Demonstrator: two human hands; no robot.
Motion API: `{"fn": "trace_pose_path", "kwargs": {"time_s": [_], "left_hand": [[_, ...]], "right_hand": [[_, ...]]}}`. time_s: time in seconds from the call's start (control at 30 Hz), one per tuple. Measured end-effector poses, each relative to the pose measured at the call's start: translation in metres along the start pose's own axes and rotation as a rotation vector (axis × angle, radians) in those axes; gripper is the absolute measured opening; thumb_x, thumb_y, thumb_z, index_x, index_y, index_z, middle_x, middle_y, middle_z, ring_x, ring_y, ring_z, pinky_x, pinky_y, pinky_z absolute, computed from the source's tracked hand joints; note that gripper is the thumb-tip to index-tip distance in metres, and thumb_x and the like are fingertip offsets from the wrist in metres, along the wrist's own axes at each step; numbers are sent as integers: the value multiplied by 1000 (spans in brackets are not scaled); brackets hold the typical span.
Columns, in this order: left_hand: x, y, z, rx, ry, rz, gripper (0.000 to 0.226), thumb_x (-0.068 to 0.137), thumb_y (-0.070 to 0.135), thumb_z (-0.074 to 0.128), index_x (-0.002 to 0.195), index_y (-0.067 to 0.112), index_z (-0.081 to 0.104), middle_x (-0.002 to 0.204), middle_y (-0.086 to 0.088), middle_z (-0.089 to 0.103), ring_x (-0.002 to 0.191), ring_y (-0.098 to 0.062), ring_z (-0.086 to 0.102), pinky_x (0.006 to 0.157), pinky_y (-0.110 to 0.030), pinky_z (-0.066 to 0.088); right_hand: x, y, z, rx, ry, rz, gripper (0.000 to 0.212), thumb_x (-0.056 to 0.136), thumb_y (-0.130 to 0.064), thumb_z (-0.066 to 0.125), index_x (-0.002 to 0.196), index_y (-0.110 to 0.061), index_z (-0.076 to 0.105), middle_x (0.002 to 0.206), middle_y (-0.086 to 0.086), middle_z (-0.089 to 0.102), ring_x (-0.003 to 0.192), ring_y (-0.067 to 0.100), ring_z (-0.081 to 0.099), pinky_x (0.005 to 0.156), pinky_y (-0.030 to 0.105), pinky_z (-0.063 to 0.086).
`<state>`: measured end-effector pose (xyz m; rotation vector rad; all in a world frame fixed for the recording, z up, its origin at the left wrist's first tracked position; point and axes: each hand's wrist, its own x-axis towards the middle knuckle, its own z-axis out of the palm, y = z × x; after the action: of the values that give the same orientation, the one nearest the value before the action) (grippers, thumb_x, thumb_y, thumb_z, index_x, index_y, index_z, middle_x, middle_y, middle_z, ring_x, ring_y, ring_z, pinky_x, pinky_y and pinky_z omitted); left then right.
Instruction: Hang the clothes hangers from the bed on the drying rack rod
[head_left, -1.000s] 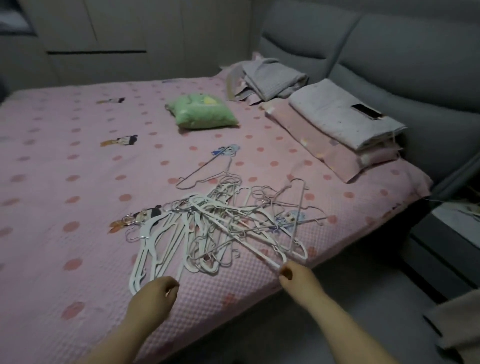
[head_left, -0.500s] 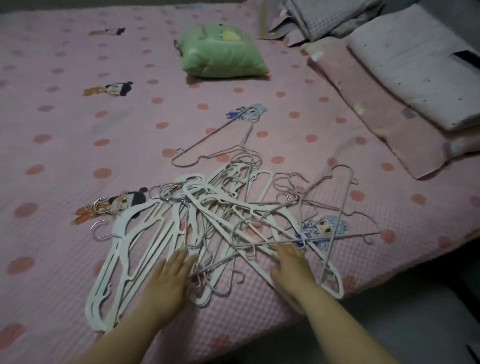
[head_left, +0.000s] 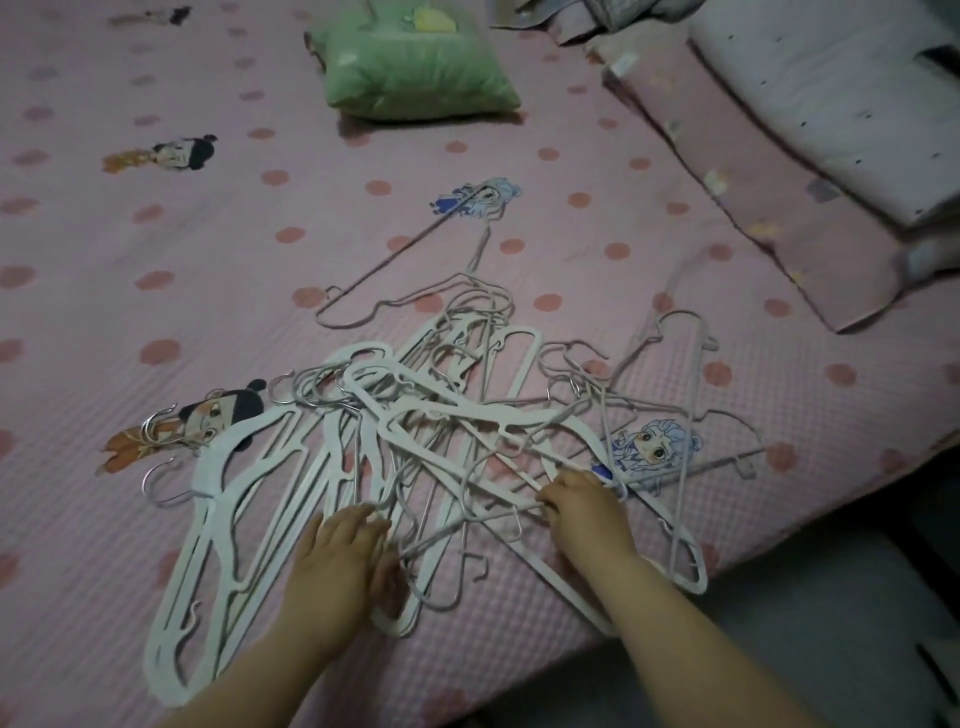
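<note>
Where a pink, dotted bedspread (head_left: 208, 270) reaches the near edge of the bed, a tangled pile of clothes hangers (head_left: 441, 431) lies flat on it. Some are broad white plastic, some thin wire, and their hooks and bars cross over one another. One wire hanger (head_left: 410, 244) lies partly free at the far side of the pile, its lower end touching the heap.

Both bare hands of a person reach in from the bottom of the view. The left hand (head_left: 337, 561) rests on the near left part of the pile, fingers fairly straight and close together, laid over plastic bars and wire. The right hand (head_left: 587, 512) sits on the near right part, its fingers curled down round thin wire bars, knuckles up.

Cartoon figures are printed on the bedspread, one just left of the pile and one under its right side. Farther back lies a small green pillow (head_left: 415, 67). Along the right side sits a folded pink blanket (head_left: 748, 171) with a pale folded cloth (head_left: 841, 98) on top. Grey floor (head_left: 831, 623) shows at the lower right.
</note>
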<state>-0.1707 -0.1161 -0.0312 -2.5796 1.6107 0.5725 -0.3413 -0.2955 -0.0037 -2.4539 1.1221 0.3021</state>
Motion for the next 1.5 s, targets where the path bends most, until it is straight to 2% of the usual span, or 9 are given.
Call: {"fn": "trace_pose_path", "kwargs": {"time_s": [0.17,0.33,0.4,0.5,0.67,0.93,1.2,1.37,1.5], "left_hand": [[30,66,-49,-850,-114,-216,42,95,28,45,133,10,44,121,-9,57,110,-25,56,81,-27,43],[54,87,-70,-1504,-390,-444,21,98,18,39,101,1,53,79,-12,64,57,-19,62,52,-26,50],[56,84,-73,-1521,-360,-440,25,100,17,33,91,3,52,71,-12,64,40,-12,60,37,-18,45],[52,75,-79,-1459,-300,-410,28,100,17,32,83,5,50,48,-3,65,31,-8,55,31,-12,38],[48,57,-82,-1379,-248,-403,30,100,20,31,81,9,52,44,0,65,32,-8,54,32,-15,41],[44,20,-115,-1285,-45,-415,29,99,19,32,80,11,52,64,-11,62,32,-6,53,31,-17,42],[36,-27,-157,-1275,297,-415,27,100,15,29,88,9,53,55,-3,64,59,-20,55,50,-26,43],[25,-42,-182,-1297,307,-338,31,100,17,30,79,18,53,44,5,64,56,-19,58,48,-24,44],[13,-36,-207,-1319,243,-213,31,100,17,31,77,19,53,45,4,65,37,-2,56,34,-13,41]], "right_hand": [[-19,-5,-11,45,142,-42,28,92,-15,49,115,-14,65,112,1,61,111,16,48,89,20,37],[-28,-12,-17,106,332,-141,17,56,-21,60,65,-27,73,66,-13,66,78,1,53,55,9,48],[-34,-10,-18,77,316,-69,28,64,-13,59,87,-21,72,93,-4,69,94,15,64,76,28,58],[-37,2,-20,73,161,197,46,93,-21,42,138,-18,35,150,0,29,141,21,22,119,40,14],[-32,7,-11,97,10,437,53,96,-15,36,145,-20,16,141,8,43,129,28,39,115,39,21],[-32,11,-20,348,172,664,37,98,-11,26,132,-11,41,117,16,59,106,30,56,76,32,39],[-14,-13,-24,393,124,650,42,95,-7,33,137,-10,34,118,19,58,99,30,57,78,33,44],[-6,-37,-34,252,-51,512,49,96,-6,32,143,-13,23,135,16,49,118,30,50,94,32,42],[-21,-52,-75,520,163,510,40,97,-13,37,137,-10,35,134,12,49,117,28,50,88,28,40]]}}
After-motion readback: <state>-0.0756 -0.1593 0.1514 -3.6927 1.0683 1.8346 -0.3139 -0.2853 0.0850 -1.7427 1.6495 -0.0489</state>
